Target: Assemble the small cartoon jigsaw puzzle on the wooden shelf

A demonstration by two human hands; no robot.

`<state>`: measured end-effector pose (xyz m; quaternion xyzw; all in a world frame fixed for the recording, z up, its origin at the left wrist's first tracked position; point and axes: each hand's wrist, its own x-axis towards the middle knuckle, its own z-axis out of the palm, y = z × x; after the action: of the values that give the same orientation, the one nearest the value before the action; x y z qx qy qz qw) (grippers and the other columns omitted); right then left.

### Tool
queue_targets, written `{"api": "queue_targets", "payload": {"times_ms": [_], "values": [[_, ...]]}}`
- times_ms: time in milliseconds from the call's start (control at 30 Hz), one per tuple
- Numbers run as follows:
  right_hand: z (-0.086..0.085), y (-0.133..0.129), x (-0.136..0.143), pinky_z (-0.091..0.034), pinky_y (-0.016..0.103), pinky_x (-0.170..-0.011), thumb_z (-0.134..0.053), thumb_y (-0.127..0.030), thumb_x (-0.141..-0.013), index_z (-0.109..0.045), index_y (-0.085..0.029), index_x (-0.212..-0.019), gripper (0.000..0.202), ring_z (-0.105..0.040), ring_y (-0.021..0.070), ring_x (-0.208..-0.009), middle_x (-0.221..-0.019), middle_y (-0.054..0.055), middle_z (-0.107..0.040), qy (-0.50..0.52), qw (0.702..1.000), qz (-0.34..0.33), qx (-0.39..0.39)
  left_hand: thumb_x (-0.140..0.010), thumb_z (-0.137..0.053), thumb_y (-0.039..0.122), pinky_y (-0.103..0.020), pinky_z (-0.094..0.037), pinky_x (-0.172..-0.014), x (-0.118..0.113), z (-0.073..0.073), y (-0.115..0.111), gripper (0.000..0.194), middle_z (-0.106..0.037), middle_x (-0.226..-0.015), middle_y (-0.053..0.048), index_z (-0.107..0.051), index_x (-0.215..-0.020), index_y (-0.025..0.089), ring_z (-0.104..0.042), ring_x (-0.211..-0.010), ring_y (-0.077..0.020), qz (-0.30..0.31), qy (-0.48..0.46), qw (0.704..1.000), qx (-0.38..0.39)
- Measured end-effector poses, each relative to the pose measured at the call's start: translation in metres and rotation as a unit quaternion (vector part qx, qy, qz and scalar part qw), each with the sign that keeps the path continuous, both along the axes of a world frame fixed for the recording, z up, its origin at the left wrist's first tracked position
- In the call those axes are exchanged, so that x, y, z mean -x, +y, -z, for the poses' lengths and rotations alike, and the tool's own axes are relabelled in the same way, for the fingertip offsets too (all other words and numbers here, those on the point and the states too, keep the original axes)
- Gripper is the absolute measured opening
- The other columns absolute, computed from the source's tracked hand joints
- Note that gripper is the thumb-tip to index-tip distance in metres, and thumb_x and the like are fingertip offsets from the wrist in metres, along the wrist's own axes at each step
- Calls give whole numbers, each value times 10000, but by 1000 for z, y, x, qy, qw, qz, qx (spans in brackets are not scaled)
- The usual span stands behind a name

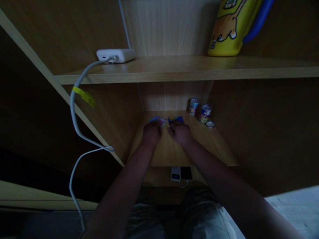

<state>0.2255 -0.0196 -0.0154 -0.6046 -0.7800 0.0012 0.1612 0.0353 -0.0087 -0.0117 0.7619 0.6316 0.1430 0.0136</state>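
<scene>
While both forearms reach in from the near side, the left hand (152, 133) and the right hand (181, 132) are low over the middle shelf (167, 150), a little apart. At the far side of the left hand lies a light blue and pink packet (161, 120), its near part covered by that hand; the right hand covers the near part of a dark blue and yellow packet (175, 119) in the same way. The two packets lie side by side, near the back of the shelf. The fingers of both hands are bent downwards, but the dim light hides their tips, so whether they grasp the packets or only rest on them cannot be told. To the right, near the back corner, a slim can (193, 106) and a wider can (205, 113) stand upright, with a round lid (210, 124) lying just nearer than the wider one. On the upper shelf (170, 68), a white box (116, 55) sits at the left with a white cable (74, 117) hanging from it, and a yellow mug (228, 30) with a blue handle stands at the right. Below, a white device (175, 174) lies beside a black device (187, 173).
</scene>
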Motion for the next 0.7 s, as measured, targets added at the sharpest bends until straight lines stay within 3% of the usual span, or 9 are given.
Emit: {"api": "queue_targets", "payload": {"times_ms": [100,233,400,467,700], "values": [[-2,0,0,-545,462,-1065,-451,-499,-1167,-814,-206,-1310,487,-702,331,-1202,-1359,183,-779,-4,1000,24,6,-1040,-546,127,-469,-457,-1274,3,-2,-1,610,-650,-1638,-138,-634,-1628,267,-608,-1493,-304,-23,9,1000,2],[-3,1,-1,-540,438,-1069,-452,-451,-1167,-817,-191,-1286,463,-727,320,-1180,-1317,181,-783,-13,999,45,9,-1043,-502,100,-506,-504,-1210,5,-2,-2,651,-643,-1639,-146,-598,-1661,280,-622,-1473,-327,-31,21,999,13],[-4,0,0,-552,395,-1048,-474,-414,-1155,-799,-204,-1324,423,-723,300,-1196,-1353,151,-784,-29,999,-20,6,-1076,-475,156,-537,-371,-1321,3,1,-1,605,-628,-1643,-174,-554,-1674,202,-580,-1516,-320,-4,31,999,4],[-5,-1,1,-556,399,-1043,-443,-419,-1161,-803,-203,-1320,449,-720,303,-1196,-1362,158,-780,-35,999,-12,15,-1078,-483,183,-570,-337,-1339,2,2,-1,590,-625,-1639,-176,-559,-1662,204,-563,-1521,-335,-13,25,1000,-1],[-11,-5,4,-547,426,-1061,-401,-406,-1169,-794,-170,-1318,481,-703,315,-1230,-1398,197,-755,-44,997,48,29,-1112,-476,313,-602,-426,-1251,2,10,1,536,-596,-1631,-191,-629,-1616,209,-555,-1477,-434,-55,11,998,-31]]}}
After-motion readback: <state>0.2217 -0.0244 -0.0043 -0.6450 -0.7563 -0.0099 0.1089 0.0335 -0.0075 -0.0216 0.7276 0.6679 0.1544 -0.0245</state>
